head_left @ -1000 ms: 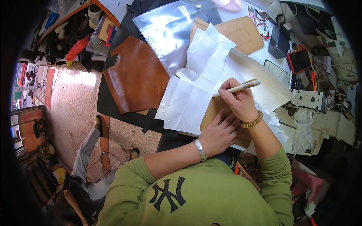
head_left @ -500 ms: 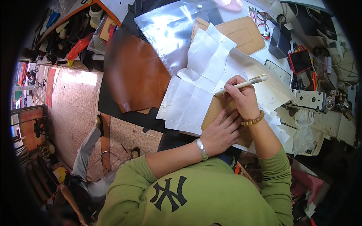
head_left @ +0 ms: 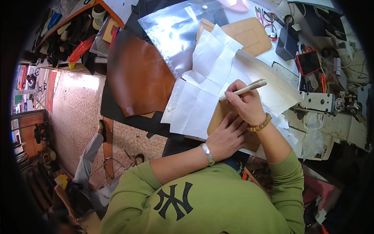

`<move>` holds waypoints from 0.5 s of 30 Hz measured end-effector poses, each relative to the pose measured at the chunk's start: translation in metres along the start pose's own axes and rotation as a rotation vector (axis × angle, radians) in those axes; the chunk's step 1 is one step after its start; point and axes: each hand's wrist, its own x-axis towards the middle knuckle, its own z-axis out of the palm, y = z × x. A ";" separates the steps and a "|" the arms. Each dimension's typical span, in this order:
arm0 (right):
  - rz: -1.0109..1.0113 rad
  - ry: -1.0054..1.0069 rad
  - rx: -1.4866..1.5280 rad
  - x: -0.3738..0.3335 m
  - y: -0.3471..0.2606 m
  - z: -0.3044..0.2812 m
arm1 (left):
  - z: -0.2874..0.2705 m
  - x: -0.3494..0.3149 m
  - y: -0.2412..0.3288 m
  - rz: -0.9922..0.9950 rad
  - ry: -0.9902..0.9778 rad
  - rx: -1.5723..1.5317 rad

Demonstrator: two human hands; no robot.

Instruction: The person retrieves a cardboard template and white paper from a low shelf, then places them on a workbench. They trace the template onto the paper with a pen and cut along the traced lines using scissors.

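Observation:
My right hand pinches a cream-coloured pen, its tip down near the top edge of a tan leather piece. My left hand lies flat on that piece with fingers stretched out, close below the right hand. The two hands cover much of the piece. Under it and beyond it spreads a creased white paper sheet, with folds running across it. Whether the pen tip touches the leather or the paper, I cannot tell.
Brown leather lies left of the paper, beside a clear plastic sleeve. Another tan leather piece is at the back. Glasses, a dark box and a sewing-machine-like metal part stand right. A seated person is lower left.
My right hand and the pen have shifted slightly left and down, the pen's upper end most. My left hand stays on the leather. The seated person's arm has moved at the lower left.

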 end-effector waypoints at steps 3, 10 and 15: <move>-0.012 -0.009 -0.033 0.000 -0.003 0.000 | -0.001 -0.001 0.000 -0.004 -0.033 -0.010; -0.048 -0.029 -0.124 0.003 -0.006 -0.001 | 0.000 -0.002 0.000 -0.013 -0.067 -0.034; -0.064 -0.033 -0.165 0.004 -0.007 -0.001 | 0.000 -0.002 0.000 -0.014 -0.063 -0.039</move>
